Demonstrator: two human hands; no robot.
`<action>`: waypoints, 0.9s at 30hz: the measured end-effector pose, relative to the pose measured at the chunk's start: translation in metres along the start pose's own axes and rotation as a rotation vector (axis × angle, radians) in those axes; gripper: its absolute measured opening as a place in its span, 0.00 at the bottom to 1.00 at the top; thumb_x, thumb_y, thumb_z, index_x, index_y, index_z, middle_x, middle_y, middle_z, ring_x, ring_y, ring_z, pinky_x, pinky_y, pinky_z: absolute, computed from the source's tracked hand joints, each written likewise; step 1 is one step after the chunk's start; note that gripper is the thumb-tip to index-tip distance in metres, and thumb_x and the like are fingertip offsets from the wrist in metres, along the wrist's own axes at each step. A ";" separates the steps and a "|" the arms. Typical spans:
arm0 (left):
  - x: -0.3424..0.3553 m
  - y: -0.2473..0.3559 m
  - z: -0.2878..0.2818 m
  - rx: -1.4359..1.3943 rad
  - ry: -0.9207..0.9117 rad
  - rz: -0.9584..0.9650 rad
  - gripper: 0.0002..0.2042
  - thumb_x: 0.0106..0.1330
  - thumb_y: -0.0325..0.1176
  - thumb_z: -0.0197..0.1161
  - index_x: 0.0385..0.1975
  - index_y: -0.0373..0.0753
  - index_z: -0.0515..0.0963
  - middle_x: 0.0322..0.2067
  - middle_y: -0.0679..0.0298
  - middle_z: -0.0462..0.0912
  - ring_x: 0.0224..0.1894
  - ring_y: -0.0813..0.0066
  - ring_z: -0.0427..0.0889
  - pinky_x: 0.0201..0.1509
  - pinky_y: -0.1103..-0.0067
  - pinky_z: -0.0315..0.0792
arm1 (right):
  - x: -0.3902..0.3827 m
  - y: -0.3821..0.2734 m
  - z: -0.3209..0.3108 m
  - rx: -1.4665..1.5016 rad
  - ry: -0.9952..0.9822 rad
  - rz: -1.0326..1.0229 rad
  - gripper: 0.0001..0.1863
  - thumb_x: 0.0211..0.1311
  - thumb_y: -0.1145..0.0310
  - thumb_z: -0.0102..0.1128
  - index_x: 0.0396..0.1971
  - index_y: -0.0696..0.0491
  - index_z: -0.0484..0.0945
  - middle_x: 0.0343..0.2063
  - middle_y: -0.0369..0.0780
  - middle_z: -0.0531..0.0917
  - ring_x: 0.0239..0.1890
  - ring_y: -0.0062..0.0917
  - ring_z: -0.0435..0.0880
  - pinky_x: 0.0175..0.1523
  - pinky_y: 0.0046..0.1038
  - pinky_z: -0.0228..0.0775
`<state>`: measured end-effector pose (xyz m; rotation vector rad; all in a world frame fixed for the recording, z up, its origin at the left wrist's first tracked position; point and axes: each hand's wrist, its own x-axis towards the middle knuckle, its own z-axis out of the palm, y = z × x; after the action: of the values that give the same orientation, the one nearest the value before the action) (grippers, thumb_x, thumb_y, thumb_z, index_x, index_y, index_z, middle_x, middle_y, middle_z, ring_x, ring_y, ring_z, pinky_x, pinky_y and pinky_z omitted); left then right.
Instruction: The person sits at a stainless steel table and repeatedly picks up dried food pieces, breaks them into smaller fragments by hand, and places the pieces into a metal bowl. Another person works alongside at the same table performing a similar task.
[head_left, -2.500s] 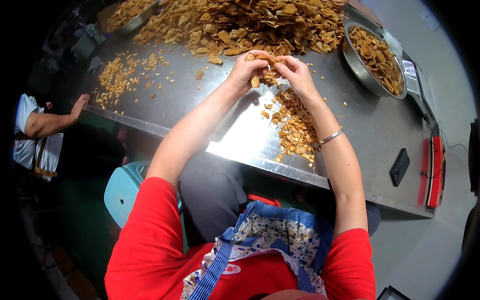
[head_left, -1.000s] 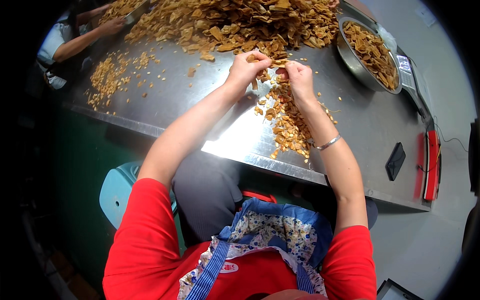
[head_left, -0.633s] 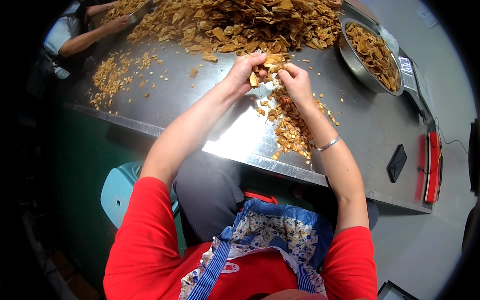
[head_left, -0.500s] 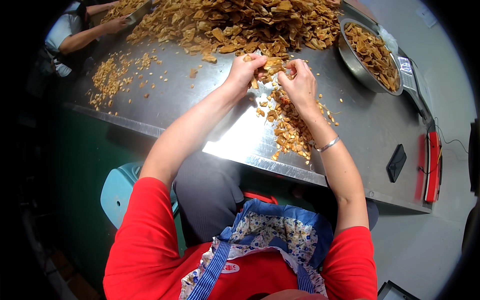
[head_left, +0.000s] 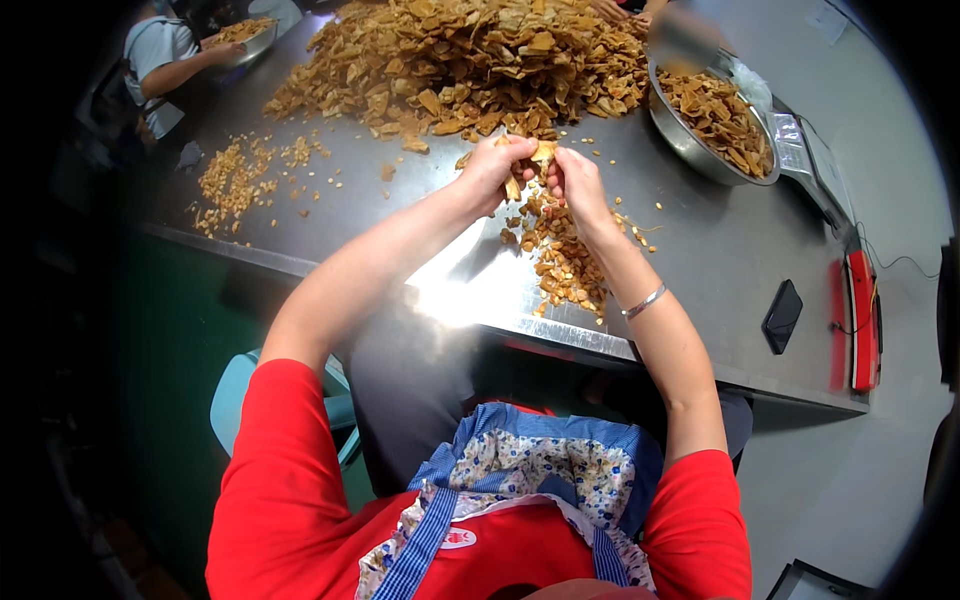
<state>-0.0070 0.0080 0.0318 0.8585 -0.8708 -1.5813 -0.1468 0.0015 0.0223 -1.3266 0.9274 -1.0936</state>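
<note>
My left hand (head_left: 492, 172) is closed on a yellow-brown dried piece (head_left: 543, 153), with some of it poking out below the fingers. My right hand (head_left: 580, 188) pinches the other end of the piece, its fingers pressed together close to the left ones. Under and beside the right hand lies a strip of small tan bits and crumbs (head_left: 568, 270) on the steel table (head_left: 400, 215). Just beyond both hands rises a large heap of dried brown pieces (head_left: 470, 65).
A steel bowl (head_left: 690, 150) full of dried pieces stands at the far right. Pale bits (head_left: 235, 180) lie scattered left. A black phone (head_left: 782, 316) lies near the right edge. A co-worker (head_left: 165, 55) holds a filled bowl (head_left: 258, 47) far left; another person's hands (head_left: 607, 10) touch the heap.
My right hand has turned and its fingers have closed in nearer the left hand on the piece. The co-worker at far left has drawn the bowl away from the heap. The view has shifted slightly.
</note>
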 end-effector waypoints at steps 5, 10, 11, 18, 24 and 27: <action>-0.038 -0.004 0.037 -0.157 0.041 -0.049 0.06 0.60 0.33 0.50 0.29 0.37 0.70 0.22 0.66 0.73 0.18 0.84 0.69 0.18 0.87 0.64 | -0.030 -0.009 0.000 0.031 0.174 -0.060 0.15 0.55 0.64 0.40 0.15 0.56 0.67 0.13 0.34 0.69 0.17 0.15 0.66 0.22 0.19 0.58; -0.069 -0.013 0.066 -0.343 0.048 -0.058 0.07 0.62 0.34 0.48 0.31 0.39 0.70 0.22 0.67 0.72 0.19 0.83 0.69 0.19 0.85 0.65 | -0.074 -0.025 -0.015 -0.118 0.275 -0.258 0.16 0.55 0.64 0.37 0.14 0.58 0.66 0.10 0.37 0.68 0.15 0.20 0.66 0.23 0.25 0.58; -0.071 -0.013 0.068 -0.376 0.039 -0.057 0.06 0.60 0.35 0.53 0.30 0.42 0.68 0.22 0.67 0.73 0.18 0.82 0.70 0.18 0.87 0.64 | -0.081 -0.028 -0.021 -0.094 0.305 -0.276 0.16 0.55 0.64 0.37 0.14 0.58 0.66 0.10 0.37 0.68 0.15 0.21 0.67 0.23 0.25 0.58; -0.099 -0.010 0.095 0.084 0.134 0.358 0.06 0.57 0.34 0.58 0.28 0.39 0.71 0.18 0.69 0.71 0.18 0.84 0.69 0.19 0.86 0.63 | -0.121 -0.064 -0.028 -0.563 0.177 -0.479 0.16 0.57 0.62 0.43 0.19 0.58 0.68 0.16 0.50 0.71 0.20 0.42 0.72 0.26 0.35 0.60; -0.115 -0.022 0.100 -0.003 0.230 0.363 0.05 0.57 0.32 0.57 0.25 0.38 0.72 0.18 0.69 0.73 0.16 0.85 0.69 0.20 0.87 0.64 | -0.132 -0.055 -0.025 -0.603 0.083 -0.475 0.14 0.59 0.63 0.45 0.20 0.57 0.70 0.12 0.37 0.71 0.17 0.19 0.71 0.24 0.25 0.62; -0.126 -0.033 0.096 -0.125 0.217 0.321 0.05 0.59 0.30 0.54 0.23 0.38 0.72 0.19 0.68 0.74 0.16 0.84 0.69 0.20 0.87 0.64 | -0.146 -0.058 -0.013 -0.584 0.063 -0.330 0.14 0.59 0.63 0.45 0.21 0.58 0.70 0.14 0.40 0.73 0.16 0.22 0.72 0.23 0.25 0.62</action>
<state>-0.0868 0.1464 0.0593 0.7437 -0.7068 -1.2251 -0.2023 0.1423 0.0675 -1.9867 1.1542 -1.1620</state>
